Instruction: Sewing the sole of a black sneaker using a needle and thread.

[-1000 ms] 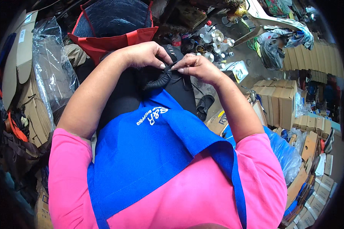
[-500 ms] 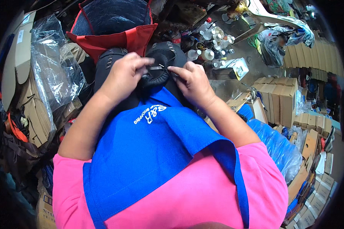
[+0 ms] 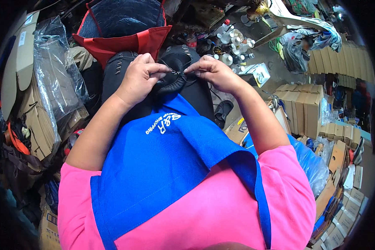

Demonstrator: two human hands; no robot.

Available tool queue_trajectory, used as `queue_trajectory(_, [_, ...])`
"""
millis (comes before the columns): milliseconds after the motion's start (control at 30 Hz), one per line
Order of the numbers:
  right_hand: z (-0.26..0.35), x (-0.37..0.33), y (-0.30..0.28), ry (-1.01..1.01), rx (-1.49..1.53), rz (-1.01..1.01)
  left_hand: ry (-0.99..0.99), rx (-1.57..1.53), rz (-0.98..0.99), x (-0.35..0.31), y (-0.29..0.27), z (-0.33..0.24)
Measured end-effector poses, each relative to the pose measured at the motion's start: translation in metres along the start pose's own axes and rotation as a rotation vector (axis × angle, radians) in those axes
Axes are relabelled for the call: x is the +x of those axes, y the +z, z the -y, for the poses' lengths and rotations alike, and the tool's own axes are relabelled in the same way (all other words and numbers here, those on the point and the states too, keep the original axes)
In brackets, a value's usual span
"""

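Pushed a little farther from the body than half a second ago, the right hand point(image 3: 218, 75) has lifted and moved outward, uncovering a dark sandal point(image 3: 223, 111) on the floor, while the left hand point(image 3: 142, 78), blurred then, now shows sharply with its fingertips slightly nearer the right. Both hands meet above the lap with a short gap between their tips, and a small shiny sliver point(image 3: 176, 72) bridges that gap, pale against the dark behind it. Thumb and forefinger of the left hand pinch at one end of the sliver and those of the right hand pinch at the other, though the exact contact is too small to make out. Just below the sliver, a black item with a thick ridged rim point(image 3: 172, 86) rests on the lap, over the black trousers point(image 3: 120, 71) and above the upper edge of a blue apron point(image 3: 150, 166). Pink sleeves point(image 3: 81, 200) show at both sides of the apron. Beyond the knees stands an open red bag point(image 3: 125, 43) with a silvery lining. Bottles point(image 3: 226, 59) crowd the floor to the right of it, and cardboard boxes point(image 3: 302, 110) stand farther right. Clear plastic point(image 3: 56, 79) covers brown cardboard at the left.
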State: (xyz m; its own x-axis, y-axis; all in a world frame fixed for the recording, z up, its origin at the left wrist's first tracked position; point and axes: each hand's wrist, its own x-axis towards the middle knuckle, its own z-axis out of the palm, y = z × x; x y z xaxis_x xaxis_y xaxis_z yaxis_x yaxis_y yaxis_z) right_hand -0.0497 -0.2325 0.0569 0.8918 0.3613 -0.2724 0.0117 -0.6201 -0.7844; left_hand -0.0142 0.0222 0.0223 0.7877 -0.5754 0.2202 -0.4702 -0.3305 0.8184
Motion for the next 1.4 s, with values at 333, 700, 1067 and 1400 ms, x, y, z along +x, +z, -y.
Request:
queue_trajectory(333, [0.002, 0.01, -0.01, 0.012, 0.025, 0.089, -0.013, 0.023, 0.028, 0.001, 0.001, 0.005])
queue_trajectory(700, [-0.002, 0.011, -0.011, 0.013, 0.044, 0.1, -0.011, 0.042, 0.039, 0.001, 0.004, 0.006])
queue_trajectory(1067, [-0.008, 0.011, -0.007, -0.012, 0.088, 0.121, -0.304, -0.329, 0.193, 0.008, 0.012, 0.004])
queue_trajectory(1400, [-0.011, 0.001, 0.0, 0.01, 0.186, 0.049, -0.041, 0.11, 0.17, 0.002, 0.005, 0.01])
